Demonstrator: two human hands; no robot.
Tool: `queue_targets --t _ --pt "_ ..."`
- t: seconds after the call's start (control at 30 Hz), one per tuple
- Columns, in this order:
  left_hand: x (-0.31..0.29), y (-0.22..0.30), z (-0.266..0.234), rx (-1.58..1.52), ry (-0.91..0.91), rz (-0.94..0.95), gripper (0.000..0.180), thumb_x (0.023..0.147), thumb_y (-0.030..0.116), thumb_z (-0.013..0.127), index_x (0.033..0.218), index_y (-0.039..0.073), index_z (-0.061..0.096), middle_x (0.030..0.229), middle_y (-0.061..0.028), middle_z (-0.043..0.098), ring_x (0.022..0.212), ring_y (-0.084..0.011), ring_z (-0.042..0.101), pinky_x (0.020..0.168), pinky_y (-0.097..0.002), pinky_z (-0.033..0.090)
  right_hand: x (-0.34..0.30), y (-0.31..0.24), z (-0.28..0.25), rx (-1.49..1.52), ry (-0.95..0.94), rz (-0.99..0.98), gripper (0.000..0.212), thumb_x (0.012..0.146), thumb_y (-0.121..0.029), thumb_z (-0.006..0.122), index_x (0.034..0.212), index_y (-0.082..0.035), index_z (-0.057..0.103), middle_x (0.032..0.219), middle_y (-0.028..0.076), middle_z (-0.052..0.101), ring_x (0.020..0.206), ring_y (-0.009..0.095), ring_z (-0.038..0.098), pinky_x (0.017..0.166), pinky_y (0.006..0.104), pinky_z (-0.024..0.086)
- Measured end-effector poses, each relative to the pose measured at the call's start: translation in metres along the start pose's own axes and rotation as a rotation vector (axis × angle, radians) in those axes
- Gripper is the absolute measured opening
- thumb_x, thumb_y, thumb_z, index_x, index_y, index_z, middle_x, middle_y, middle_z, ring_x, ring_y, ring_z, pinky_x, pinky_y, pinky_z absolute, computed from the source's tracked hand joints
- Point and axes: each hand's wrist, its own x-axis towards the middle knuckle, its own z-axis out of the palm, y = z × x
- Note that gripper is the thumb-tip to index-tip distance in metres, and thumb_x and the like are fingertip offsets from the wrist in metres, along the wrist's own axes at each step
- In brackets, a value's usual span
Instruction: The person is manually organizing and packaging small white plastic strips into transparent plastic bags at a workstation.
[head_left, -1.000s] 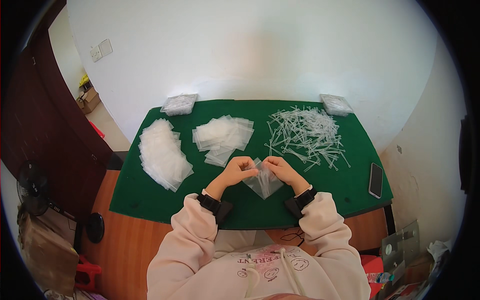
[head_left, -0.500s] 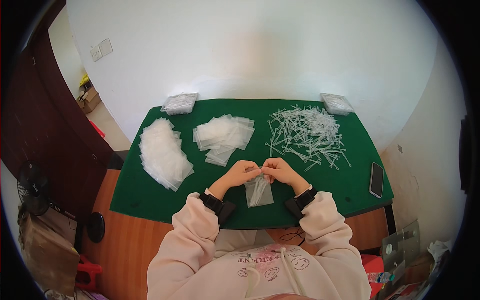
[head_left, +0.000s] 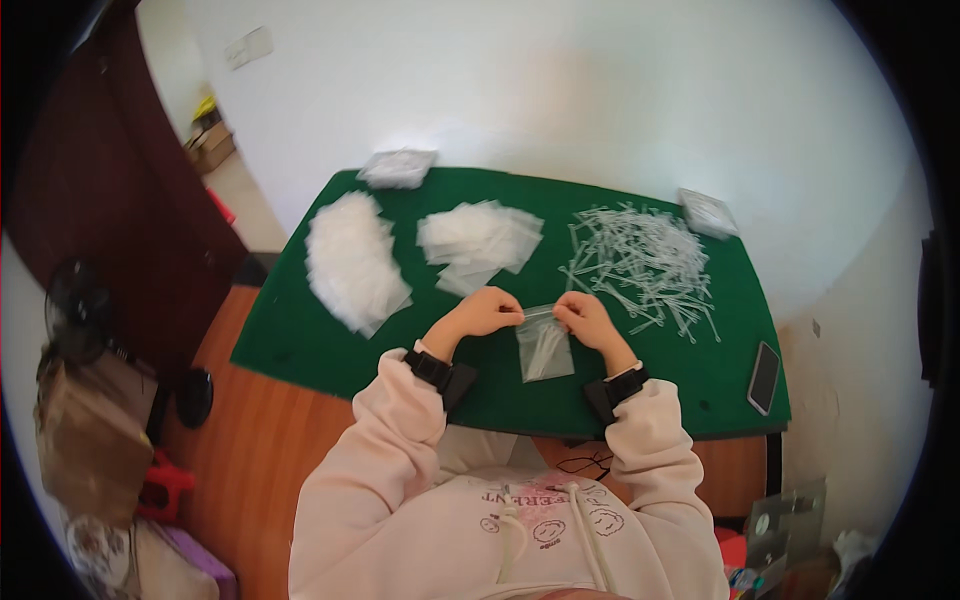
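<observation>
A small clear zip bag [head_left: 545, 358] hangs over the near part of the green table, with several thin clear plastic sticks inside it. My left hand [head_left: 490, 310] pinches its top left corner and my right hand [head_left: 588, 318] pinches the top right corner, so the top edge stretches between them. Beyond my right hand lies a loose heap of clear sticks with looped ends [head_left: 650, 262]. A fanned pile of clear bags [head_left: 480, 240] is beyond my left hand. Further left spreads a larger pile of bags [head_left: 350, 265]; whether these are filled I cannot tell.
Clear packs stand at the table's back left [head_left: 398, 168] and back right [head_left: 708, 213] corners. A phone [head_left: 763, 378] lies by the right edge of the green table [head_left: 310, 345]. The wall [head_left: 560, 90] rises behind; a black fan [head_left: 78, 310] is at the left.
My hands have moved apart, from close together at the bag's top to its two upper corners. The whole view has shifted and tilted slightly.
</observation>
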Motion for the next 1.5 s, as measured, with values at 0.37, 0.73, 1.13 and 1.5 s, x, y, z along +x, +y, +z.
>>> queue_targets --t 0.37,0.73,1.13,1.5 --pt "-0.103 0.010 -0.003 0.058 0.432 -0.184 0.020 0.078 0.019 0.062 0.088 0.002 0.063 0.066 -0.0042 0.058 0.057 -0.0128 0.051 0.054 -0.0274 0.041 -0.003 -0.012 0.015 0.090 -0.080 -0.021 0.011 0.084 -0.009 0.055 0.076 -0.002 0.055 0.063 -0.001 0.051 0.057 0.005 0.046 0.053 0.0208 0.039" --pt "-0.069 0.036 0.029 0.373 0.152 -0.078 0.022 0.073 0.026 0.063 0.076 0.004 0.062 0.072 -0.0123 0.061 0.067 -0.0293 0.058 0.061 -0.0362 0.045 -0.019 -0.038 0.042 -0.088 -0.142 -0.071 0.009 0.081 -0.010 0.060 0.079 -0.001 0.058 0.063 -0.003 0.051 0.056 0.004 0.042 0.052 0.0202 0.037" --pt "-0.185 0.000 -0.023 0.666 1.154 -0.534 0.024 0.074 0.022 0.065 0.090 0.005 0.061 0.078 -0.0074 0.060 0.068 -0.0250 0.057 0.060 -0.0344 0.045 -0.017 -0.023 0.038 -0.121 -0.085 -0.074 0.011 0.081 -0.013 0.060 0.079 -0.002 0.059 0.064 -0.004 0.052 0.057 0.004 0.044 0.052 0.0196 0.038" --pt "-0.114 0.042 -0.020 0.351 0.338 -0.196 0.027 0.073 0.018 0.067 0.095 0.003 0.060 0.075 -0.0074 0.060 0.061 -0.0175 0.054 0.057 -0.0291 0.044 -0.009 -0.011 0.034 -0.170 -0.039 -0.113 0.012 0.077 -0.013 0.063 0.080 -0.002 0.060 0.066 0.006 0.059 0.060 0.013 0.055 0.057 0.0266 0.044"
